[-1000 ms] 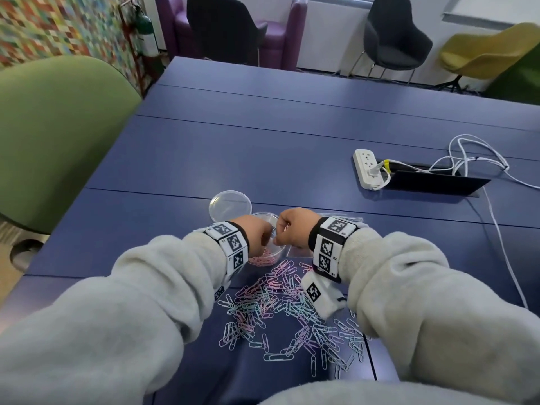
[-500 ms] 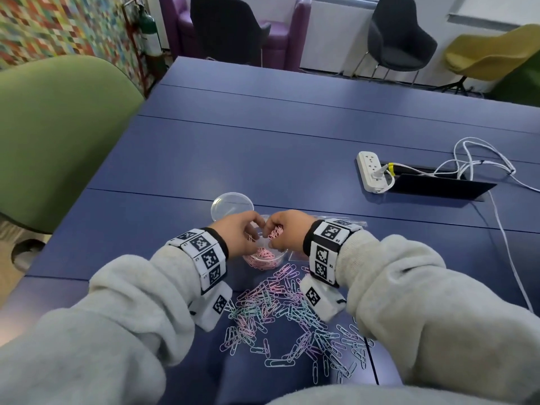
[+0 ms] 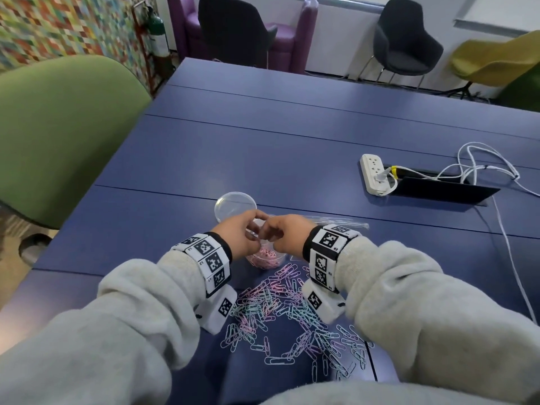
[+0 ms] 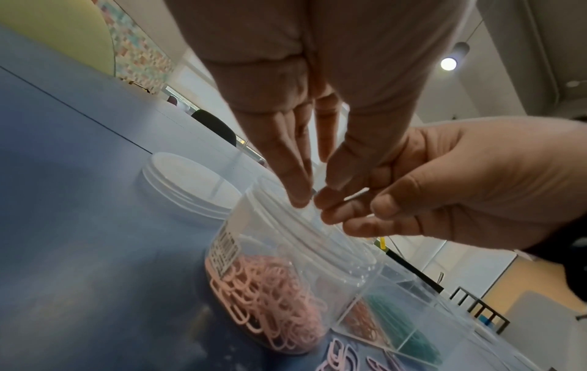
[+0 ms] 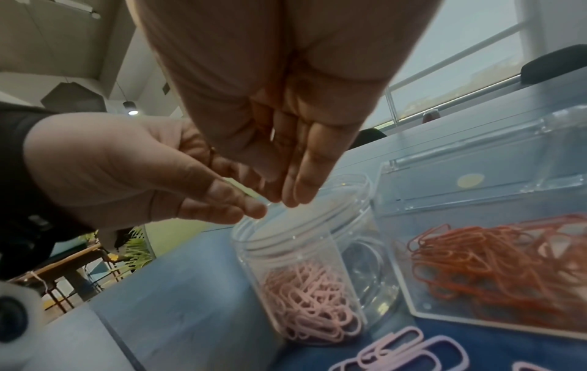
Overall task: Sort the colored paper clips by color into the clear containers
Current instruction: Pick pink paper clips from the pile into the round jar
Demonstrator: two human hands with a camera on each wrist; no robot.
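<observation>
both hands meet right above the open jar [image 4: 295, 253] mouth: left hand [image 4: 305, 105] and right hand [image 4: 444, 185] pinching a clip, color unclear.

Hands [image 3: 260, 235] covered the jar [image 3: 264, 260] mouth in head view. Object pinched between fingertips [image 4: 298, 195]: thin, blurred, colour undeterminable. Box [image 5: 495, 251] cut off by right edge of the right-wrist view. Pile [image 3: 292, 317] partly hidden under wrists.
</observation>
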